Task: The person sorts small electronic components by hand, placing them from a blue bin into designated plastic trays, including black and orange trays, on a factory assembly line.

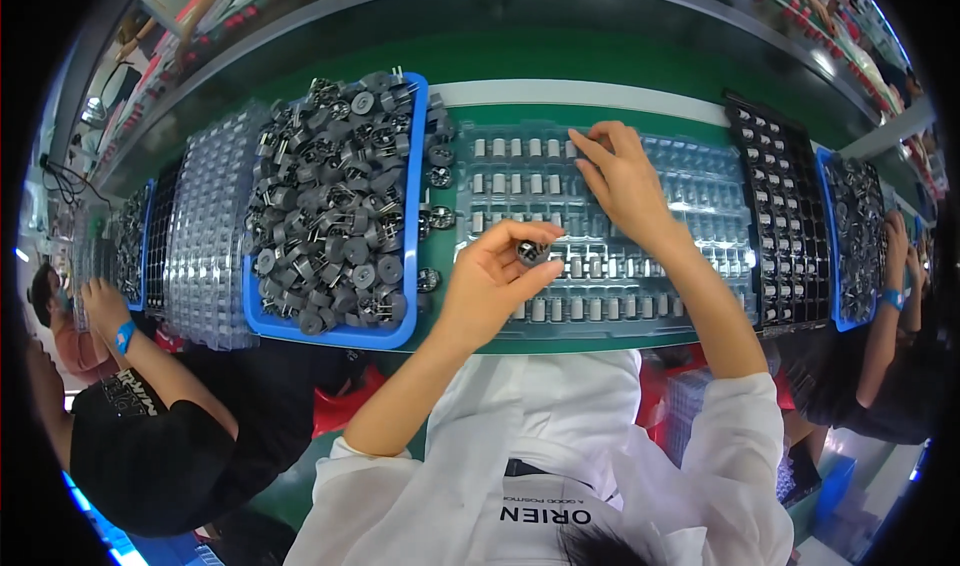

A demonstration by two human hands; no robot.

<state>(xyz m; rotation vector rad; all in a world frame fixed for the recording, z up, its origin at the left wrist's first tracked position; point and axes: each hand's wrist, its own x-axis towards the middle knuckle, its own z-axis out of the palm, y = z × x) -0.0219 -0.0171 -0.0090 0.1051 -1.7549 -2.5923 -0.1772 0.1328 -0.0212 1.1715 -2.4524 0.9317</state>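
Between the thumb and fingers of my left hand [490, 281] is a small round grey part [532, 252] with a dark end turned upward. This hand hovers over the front left of a clear plastic tray [700, 171]. My right hand [630, 181] reaches to the tray's back row. Its thumb and a finger close around the two ends of a small white cylinder [571, 149]; whether it is lifted from its pocket I cannot tell. More white cylinders [535, 149] stand in rows in the tray, partly hidden by my hands.
Left of the tray, a blue bin [417, 206] is heaped with grey round parts [335, 196] with metal pins. Several loose ones [438, 176] lie between bin and tray. Stacked clear trays [210, 226] stand farther left, a black tray [780, 206] at right. People work on both sides.
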